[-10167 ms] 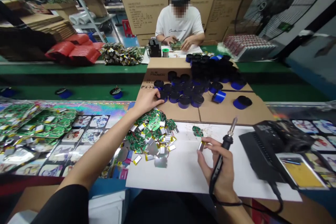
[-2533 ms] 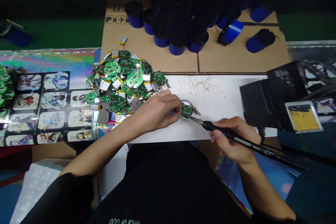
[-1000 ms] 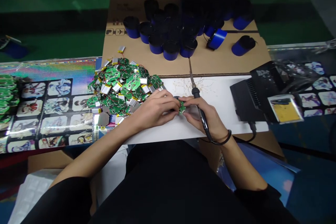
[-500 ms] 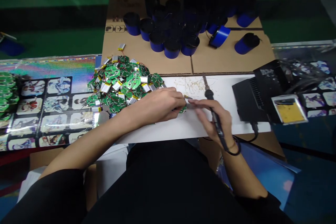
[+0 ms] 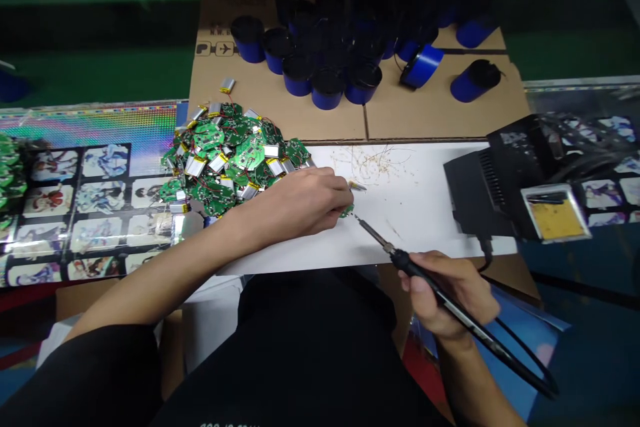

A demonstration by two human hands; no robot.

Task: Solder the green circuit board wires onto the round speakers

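Note:
My left hand [image 5: 320,200] is closed on a green circuit board [image 5: 347,211], mostly hidden under the fingers, over the white sheet [image 5: 310,247]. A small silver battery [image 5: 357,185] lies just beyond its fingertips. My right hand [image 5: 447,290] grips the black handle of a soldering iron [image 5: 425,273]. The iron's metal tip points up and left, close to the board's right edge; whether they touch is too small to tell. Left of and behind my left hand lies a heap of green boards [image 5: 250,150] with silver batteries and red wires.
Several blue cylinders with black tops [image 5: 327,90] stand on cardboard [image 5: 410,117] at the back. On the right sits a black soldering station [image 5: 473,193] beside a tray with a yellow sponge [image 5: 556,219]. Printed picture sheets [image 5: 100,193] and more green boards [image 5: 10,173] are at the left.
My right hand has moved down and right. The iron has swung round from pointing away to pointing up-left, its tip now near the board. My left hand has barely moved.

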